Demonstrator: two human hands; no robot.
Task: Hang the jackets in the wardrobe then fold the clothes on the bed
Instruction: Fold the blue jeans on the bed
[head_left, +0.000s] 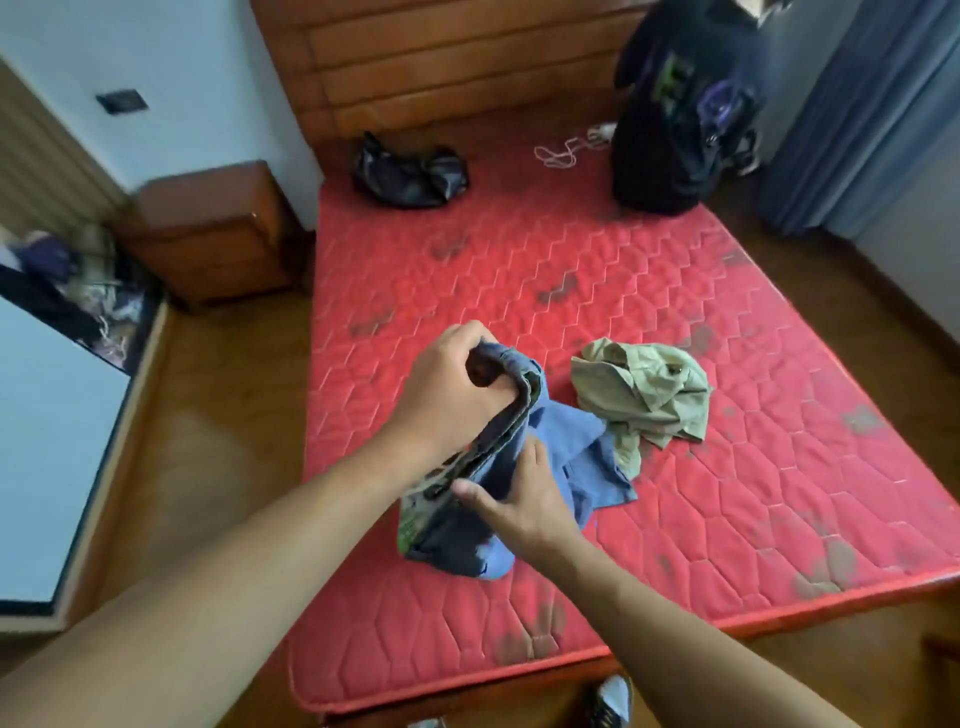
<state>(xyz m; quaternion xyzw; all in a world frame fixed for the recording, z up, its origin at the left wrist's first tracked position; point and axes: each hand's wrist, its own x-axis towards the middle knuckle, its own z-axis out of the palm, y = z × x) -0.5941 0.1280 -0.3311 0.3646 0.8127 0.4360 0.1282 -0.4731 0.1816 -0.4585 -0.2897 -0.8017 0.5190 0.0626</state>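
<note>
Half lifted off the near-left part of the bed (727, 291): a bunched blue garment (576, 457), gripped at its thick upper edge by the tightly curled fingers (483, 402) of the left hand (452, 387) and clasped lower down between thumb and fingers of the right hand (519, 501), just beside a crumpled green shirt (644, 395). Best shaken out, laid flat on bare mattress away from the shirt, seams squared and cloth smoothed outward before any fold. Long axis slanting from the raised far end down to the near end on the bed, with a loose flap trailing right to the shirt's edge.
</note>
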